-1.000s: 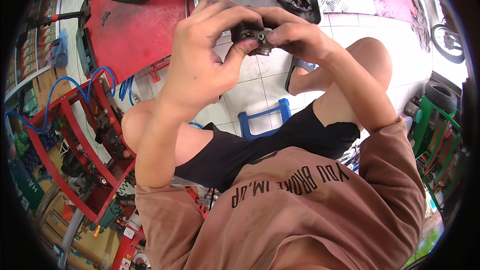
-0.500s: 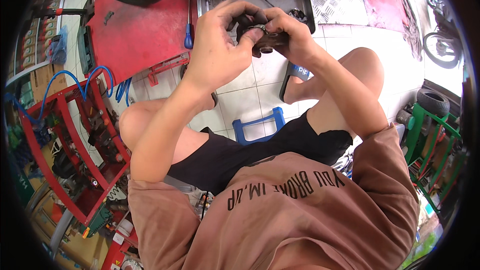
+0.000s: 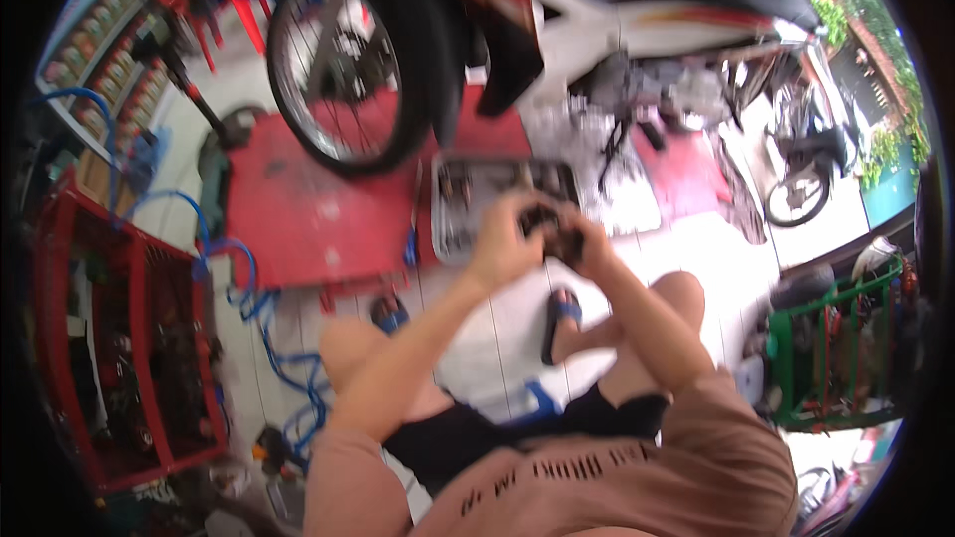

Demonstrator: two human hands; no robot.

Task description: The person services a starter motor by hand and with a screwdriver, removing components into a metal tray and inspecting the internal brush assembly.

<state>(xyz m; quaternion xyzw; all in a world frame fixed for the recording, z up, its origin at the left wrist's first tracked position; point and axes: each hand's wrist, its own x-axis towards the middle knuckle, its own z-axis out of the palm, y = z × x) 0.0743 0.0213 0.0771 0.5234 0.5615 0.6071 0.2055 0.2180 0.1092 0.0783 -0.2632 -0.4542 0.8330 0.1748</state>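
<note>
A dark, greasy metal part [image 3: 550, 226] is held up in front of me between both hands. My left hand [image 3: 505, 247] closes on its left side, and my right hand [image 3: 595, 249] grips it from the right. Motion blur hides the part's details and its exact kind. Just beyond my hands, a metal tray [image 3: 438, 237] holds several blurred tools and metal pieces. To the left of the tray lies a screwdriver [image 3: 410, 247] with a blue handle.
A red platform [image 3: 308, 209] lies ahead, with a motorbike's front wheel [image 3: 343, 154] above it. Red shelving [image 3: 70, 338] and a coiled blue hose [image 3: 254, 288] are at left. A green metal rack [image 3: 781, 368] stands at right. A blue stool [image 3: 542, 400] shows between my legs.
The view has swung upward, bringing the motorbike and more of the surroundings into sight. Both hands still hold the dark metal part, which appears lower in the picture.
</note>
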